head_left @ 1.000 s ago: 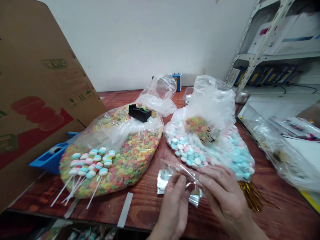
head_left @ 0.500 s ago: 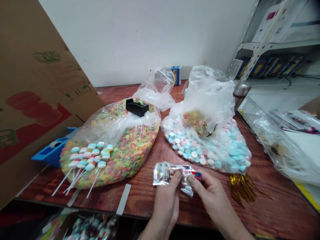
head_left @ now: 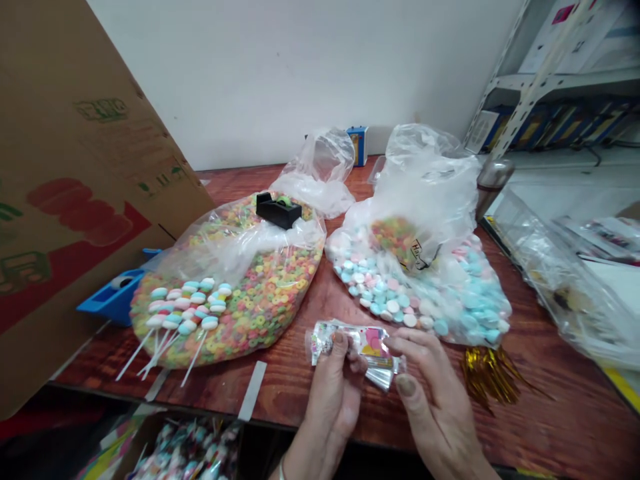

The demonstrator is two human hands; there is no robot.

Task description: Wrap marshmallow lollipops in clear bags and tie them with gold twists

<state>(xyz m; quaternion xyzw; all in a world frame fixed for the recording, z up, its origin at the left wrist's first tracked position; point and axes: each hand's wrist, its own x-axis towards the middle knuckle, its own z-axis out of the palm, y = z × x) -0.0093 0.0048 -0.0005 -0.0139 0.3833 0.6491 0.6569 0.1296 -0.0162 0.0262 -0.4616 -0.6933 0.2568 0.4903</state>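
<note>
My left hand (head_left: 336,393) and my right hand (head_left: 427,393) pinch a small stack of clear printed packets (head_left: 356,344) low over the wooden table (head_left: 550,427), near its front edge. The left fingers grip the packets' left end and the right fingers hold the right end. Just beyond the hands lies a clear bag of blue, pink and white round candies (head_left: 430,293), with a small pouch of coloured rings (head_left: 403,243) on it. To the left lies a big bag of coloured ring candy (head_left: 250,287), with several marshmallow sticks (head_left: 183,313) resting on it.
A black tape dispenser (head_left: 279,209) sits on the ring-candy bag, a blue one (head_left: 113,299) beside it. A large cardboard box (head_left: 75,187) leans at the left. Gold twist ties (head_left: 487,377) lie right of my hands. Clear packets (head_left: 560,287) and metal shelving (head_left: 540,80) stand at right.
The packets have shifted slightly right and been turned in my fingers. My right thumb now lies under the stack. The view has moved a little.
</note>
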